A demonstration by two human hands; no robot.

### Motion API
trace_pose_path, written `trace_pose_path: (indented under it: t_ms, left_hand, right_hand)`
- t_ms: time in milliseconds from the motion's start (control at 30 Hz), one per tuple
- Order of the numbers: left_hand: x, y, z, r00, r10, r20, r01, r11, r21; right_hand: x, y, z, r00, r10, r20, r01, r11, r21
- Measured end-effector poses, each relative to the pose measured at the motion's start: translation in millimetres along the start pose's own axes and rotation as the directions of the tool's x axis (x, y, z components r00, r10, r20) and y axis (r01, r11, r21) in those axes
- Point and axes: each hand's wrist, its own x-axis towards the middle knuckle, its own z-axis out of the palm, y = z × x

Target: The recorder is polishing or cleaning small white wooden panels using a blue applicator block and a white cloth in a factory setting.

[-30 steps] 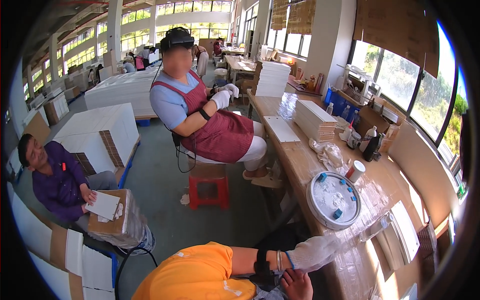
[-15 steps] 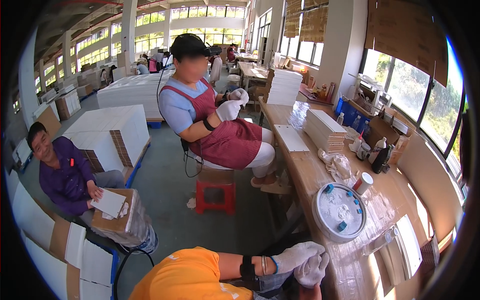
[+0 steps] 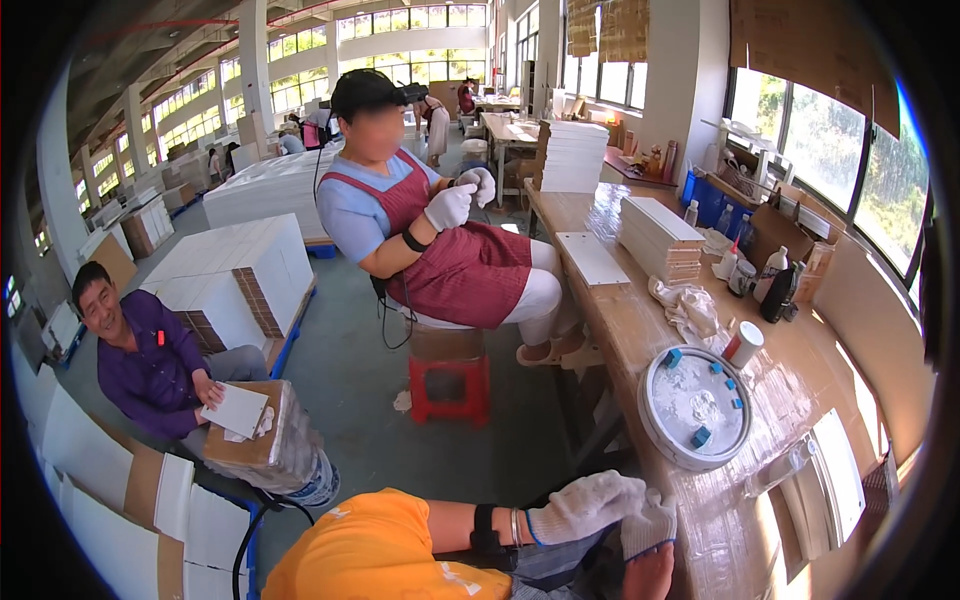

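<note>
My left hand (image 3: 585, 508), in a white knit glove with a blue cuff edge, reaches in from the lower middle. Its fingers are pressed together and meet my right hand (image 3: 650, 524), gloved the same way, beside the near edge of the workbench (image 3: 710, 520). Both hands are closed against each other; whatever may lie between the fingers is too small or hidden. A round white lid (image 3: 690, 405) carrying several small blue blocks sits on the bench just beyond them. Next to it lies a white cup-like container with a reddish-brown band (image 3: 742, 344).
Farther along the bench are a crumpled cloth (image 3: 688, 308), stacked white boards (image 3: 660, 240), a flat white panel (image 3: 592, 258) and bottles (image 3: 775, 290). A co-worker in a red apron (image 3: 460, 270) sits by a red stool (image 3: 449, 390). Another person in purple (image 3: 150, 350) holds a white board (image 3: 236, 410).
My hands have shifted slightly right and stay together, with more of the right wrist showing. The whole view has turned a little. The aproned co-worker's hands have moved slightly.
</note>
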Motion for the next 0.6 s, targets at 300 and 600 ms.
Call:
trace_pose_path:
  t_ms: [300,600]
  left_hand:
    - [-20,2,40,0.946,0.062,0.317,-0.199,0.884,0.422]
    - [-19,1,50,0.912,-0.031,0.409,-0.241,0.767,0.595]
  right_hand:
    - [0,-8,116,0.987,-0.062,0.145,0.073,0.995,-0.067]
    - [19,26,60,0.967,-0.199,0.157,0.240,0.920,-0.310]
